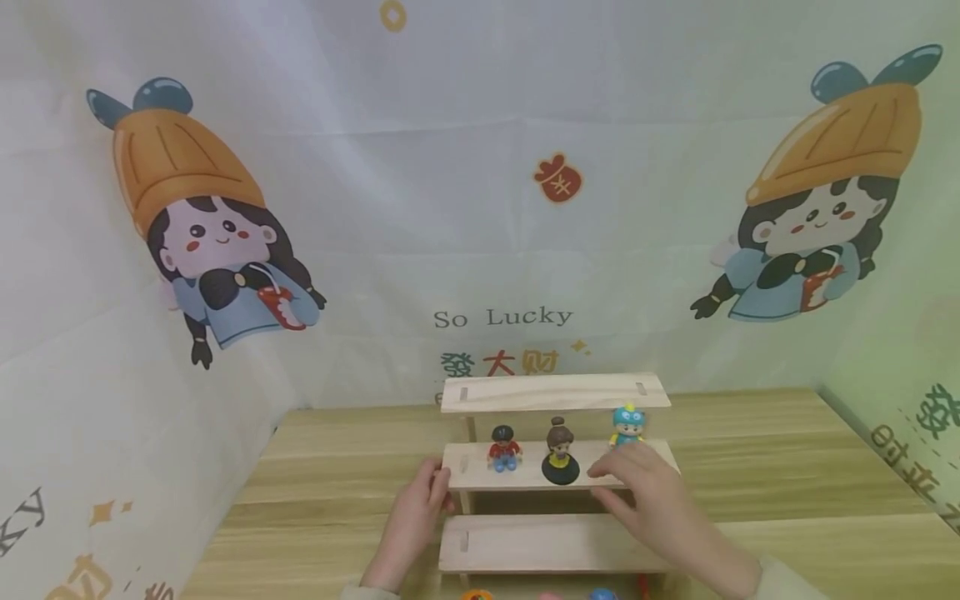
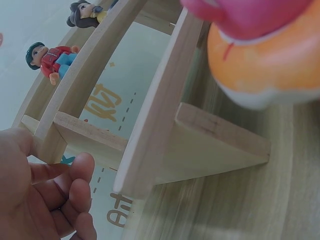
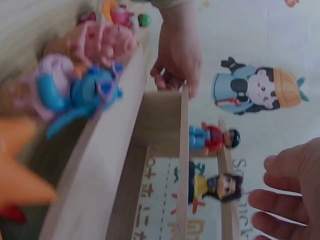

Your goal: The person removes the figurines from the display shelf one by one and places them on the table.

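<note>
The right hand, grip apart, could topple the bun-haired figure or blue-hatted figure on the rack's second-highest board by brushing it (a tug from the left hand, clamped on that board's end, might too).

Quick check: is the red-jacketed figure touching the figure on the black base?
Apart. The head view shows a bare strip of the wooden shelf between the red-jacketed figure and the black-based figure.
</note>
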`<state>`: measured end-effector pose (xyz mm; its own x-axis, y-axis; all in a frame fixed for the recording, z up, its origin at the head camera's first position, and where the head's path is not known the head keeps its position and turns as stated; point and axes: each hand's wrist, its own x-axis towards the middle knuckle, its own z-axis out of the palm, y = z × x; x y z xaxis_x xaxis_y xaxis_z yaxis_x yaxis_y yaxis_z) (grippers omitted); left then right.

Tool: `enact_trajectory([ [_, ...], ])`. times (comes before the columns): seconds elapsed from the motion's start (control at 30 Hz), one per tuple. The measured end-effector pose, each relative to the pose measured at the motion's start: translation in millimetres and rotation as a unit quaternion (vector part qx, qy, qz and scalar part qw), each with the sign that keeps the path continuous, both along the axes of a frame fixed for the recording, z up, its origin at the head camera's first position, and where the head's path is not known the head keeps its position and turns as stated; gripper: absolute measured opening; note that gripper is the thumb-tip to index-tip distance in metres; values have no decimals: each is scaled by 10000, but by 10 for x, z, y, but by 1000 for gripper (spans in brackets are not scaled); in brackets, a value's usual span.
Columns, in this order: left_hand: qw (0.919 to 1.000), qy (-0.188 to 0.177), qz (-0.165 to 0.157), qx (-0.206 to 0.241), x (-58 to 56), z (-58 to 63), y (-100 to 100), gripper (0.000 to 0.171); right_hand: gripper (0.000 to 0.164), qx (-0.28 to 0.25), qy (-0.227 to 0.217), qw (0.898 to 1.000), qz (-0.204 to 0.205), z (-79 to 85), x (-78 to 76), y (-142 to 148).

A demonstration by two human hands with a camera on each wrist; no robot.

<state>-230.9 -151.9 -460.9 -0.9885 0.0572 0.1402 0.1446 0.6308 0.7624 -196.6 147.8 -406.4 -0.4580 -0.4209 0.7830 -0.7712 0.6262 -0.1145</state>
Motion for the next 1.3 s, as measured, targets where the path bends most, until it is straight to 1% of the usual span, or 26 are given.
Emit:
enact_trajectory([
  [0.07, 10000, 0, 15, 4, -8, 0, 0, 34, 16, -206, 317, 9992, -97, 20, -94, 64],
  [0.1, 10000, -9, 18, 13, -11, -1, -1, 34, 20, -303, 383, 9987, -147, 29, -136, 95],
  [0.2, 10000, 11, -2, -6, -13, -2, -4, 34, 44, -486, 417, 9972, -397, 50, -230, 173],
  [0.33, 10000, 25, -37, -40, -6, 2, -7, 34, 47, -535, 33, 9949, -857, 54, -288, 246],
  [0.43, 10000, 43, -48, -54, -5, 15, -6, 34, 66, -502, -347, 9916, -1138, 53, -320, 275],
  [0.47, 10000, 48, -52, -48, -5, 19, -6, 33, 68, -491, -452, 9905, -1202, 54, -332, 282],
  [0.53, 10000, 60, -60, -34, -8, 26, -6, 33, 70, -482, -665, 9877, -1331, 51, -350, 294],
  [0.67, 9999, 47, -85, 36, -7, 24, -11, 33, 67, -506, -979, 9829, -1475, 36, -372, 311],
  [0.83, 9999, 28, -91, 53, -1, -4, -21, 32, 59, -475, -1116, 9813, -1498, 8, -402, 327],
  [0.93, 9999, 50, -80, 68, 3, -17, -21, 32, 55, -487, -1045, 9826, -1457, -2, -416, 337],
  [1.03, 9999, 55, -71, 80, 0, -17, -19, 32, 52, -513, -879, 9846, -1422, -8, -423, 343],
  [1.13, 9999, 65, -69, 53, -5, -11, -16, 32, 51, -506, -615, 9875, -1363, -20, -424, 347],
  [1.3, 9999, 82, -68, -23, -5, -9, -14, 31, 50, -512, -55, 9930, -1060, -47, -406, 362],
])
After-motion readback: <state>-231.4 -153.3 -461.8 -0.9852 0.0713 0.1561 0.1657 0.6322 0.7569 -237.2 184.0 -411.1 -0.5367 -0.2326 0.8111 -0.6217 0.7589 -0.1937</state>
